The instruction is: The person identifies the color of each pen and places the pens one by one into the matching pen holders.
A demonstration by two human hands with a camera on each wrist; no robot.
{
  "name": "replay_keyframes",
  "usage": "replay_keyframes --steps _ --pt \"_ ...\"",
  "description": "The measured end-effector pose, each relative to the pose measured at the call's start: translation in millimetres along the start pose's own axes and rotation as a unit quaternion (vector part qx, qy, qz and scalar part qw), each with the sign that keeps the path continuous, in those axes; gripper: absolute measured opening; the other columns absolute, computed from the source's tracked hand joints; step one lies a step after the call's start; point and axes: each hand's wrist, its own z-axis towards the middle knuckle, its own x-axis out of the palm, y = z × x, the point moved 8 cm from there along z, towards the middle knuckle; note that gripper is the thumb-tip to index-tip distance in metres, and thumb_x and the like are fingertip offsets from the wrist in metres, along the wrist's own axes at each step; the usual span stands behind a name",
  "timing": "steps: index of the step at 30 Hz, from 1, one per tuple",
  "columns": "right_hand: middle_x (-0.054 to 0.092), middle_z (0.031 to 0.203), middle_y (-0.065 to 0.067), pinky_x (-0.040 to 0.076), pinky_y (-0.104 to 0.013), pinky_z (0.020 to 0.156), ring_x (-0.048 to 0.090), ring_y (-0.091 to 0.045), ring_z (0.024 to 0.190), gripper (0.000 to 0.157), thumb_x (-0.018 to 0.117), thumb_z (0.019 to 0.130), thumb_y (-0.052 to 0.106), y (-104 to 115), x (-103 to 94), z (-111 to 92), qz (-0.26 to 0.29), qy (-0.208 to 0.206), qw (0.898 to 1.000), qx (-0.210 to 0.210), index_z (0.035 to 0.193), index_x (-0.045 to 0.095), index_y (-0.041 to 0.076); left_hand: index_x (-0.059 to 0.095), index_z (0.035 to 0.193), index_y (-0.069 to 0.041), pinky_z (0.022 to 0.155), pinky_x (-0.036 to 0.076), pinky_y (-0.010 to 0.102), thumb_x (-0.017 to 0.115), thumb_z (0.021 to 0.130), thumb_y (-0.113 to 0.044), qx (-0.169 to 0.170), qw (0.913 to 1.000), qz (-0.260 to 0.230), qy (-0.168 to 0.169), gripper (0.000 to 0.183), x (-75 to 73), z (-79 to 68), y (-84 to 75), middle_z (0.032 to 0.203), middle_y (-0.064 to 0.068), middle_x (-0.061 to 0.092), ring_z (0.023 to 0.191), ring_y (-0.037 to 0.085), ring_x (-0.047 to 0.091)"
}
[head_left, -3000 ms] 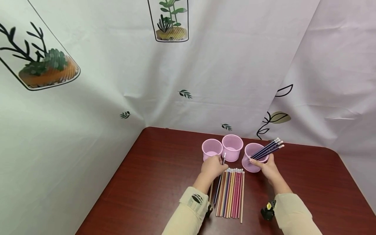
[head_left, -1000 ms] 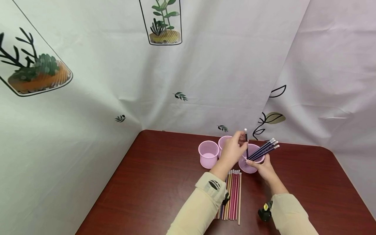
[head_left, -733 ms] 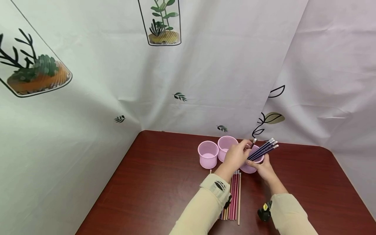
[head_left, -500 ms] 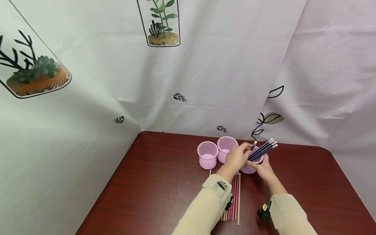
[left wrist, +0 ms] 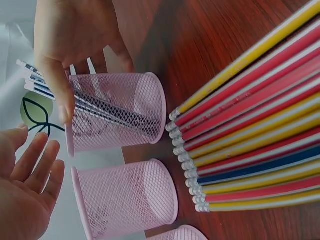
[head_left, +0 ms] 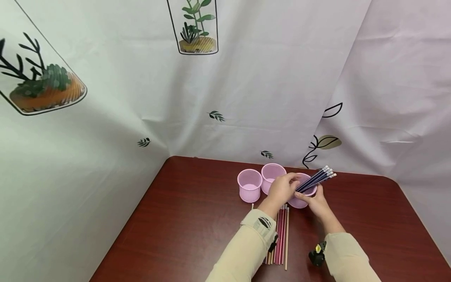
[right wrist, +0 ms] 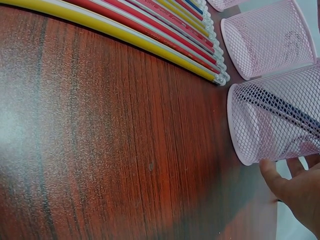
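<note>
A pink mesh pencil cup (head_left: 297, 203) stands at the right of three, with several dark blue, white-tipped pencils (head_left: 315, 179) leaning in it to the right. My right hand (head_left: 318, 203) holds this cup, its thumb hooked over the rim and its fingers along the outside, as the left wrist view shows. Beside the rim is my left hand (head_left: 283, 190); in the left wrist view, the left palm (left wrist: 22, 200) and loosely spread fingers hold nothing. A row of red, yellow and blue pencils (left wrist: 240, 110) lies on the table, partly hidden by the left forearm in the head view.
Two more pink mesh cups stand left of the held one: a middle cup (head_left: 269, 180) and a left cup (head_left: 249, 192), both without pencils. A printed white curtain (head_left: 246, 98) hangs behind the dark red table (head_left: 169, 219).
My left hand took a dark pencil from the table, carried it to the right cup and let it go inside. The pencil now leans with the others. My right hand stayed on the cup.
</note>
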Motion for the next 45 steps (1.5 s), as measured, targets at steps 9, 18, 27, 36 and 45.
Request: replay_keyframes --steps 9,18,27,36,45 --pt "0.038 0.128 -0.017 0.029 -0.020 0.092 0.038 -0.017 0.113 0.086 0.074 0.078 0.027 -16 -3.2 11 -0.002 -0.030 0.998 -0.047 0.136 0.014 0.003 0.068 0.098 -0.018 0.066 0.043 0.014 0.063 0.088 -0.023 0.004 0.9995 -0.017 -0.028 0.013 -19.9 -7.6 21.0 0.083 -0.009 0.066 0.071 0.000 0.057" --pt "0.039 0.126 -0.015 0.025 -0.026 0.099 0.035 -0.023 0.116 0.087 0.075 0.077 0.031 -25 -9.0 16 0.007 -0.032 0.998 -0.060 0.136 0.017 0.006 0.066 0.082 -0.016 0.059 0.040 0.013 0.065 0.082 -0.020 0.000 0.9998 -0.013 -0.017 0.004 -30.9 -27.4 49.3 0.070 -0.010 0.063 0.062 -0.001 0.053" --pt "0.028 0.134 -0.025 0.016 -0.039 0.107 0.024 -0.034 0.124 0.086 0.071 0.081 0.019 -1 -2.1 -3 0.014 -0.034 0.999 -0.031 0.138 0.009 0.002 0.066 0.070 -0.019 0.051 0.037 0.017 0.067 0.074 -0.020 -0.072 0.9972 0.020 -0.005 0.005 -16.9 -58.2 80.2 0.060 -0.014 0.054 0.054 0.000 0.046" --pt "0.025 0.137 -0.026 0.014 -0.046 0.107 0.022 -0.035 0.126 0.096 0.074 0.078 0.035 -18 -4.5 10 -0.002 -0.023 0.999 -0.026 0.139 0.006 0.004 0.059 0.057 -0.021 0.045 0.034 0.022 0.067 0.067 -0.020 -0.091 0.9893 0.105 0.045 0.014 10.8 -75.5 95.7 0.054 -0.014 0.048 0.049 0.006 0.043" --pt "0.023 0.139 -0.027 0.012 -0.044 0.108 0.020 -0.035 0.128 0.087 0.069 0.082 0.017 0 -1.1 -2 0.008 -0.030 0.999 -0.009 0.140 0.006 0.001 0.060 0.056 -0.022 0.047 0.041 0.027 0.075 0.064 -0.031 -0.107 0.9720 0.193 0.081 0.019 20.3 -74.9 95.6 0.061 -0.009 0.056 0.058 0.011 0.053"
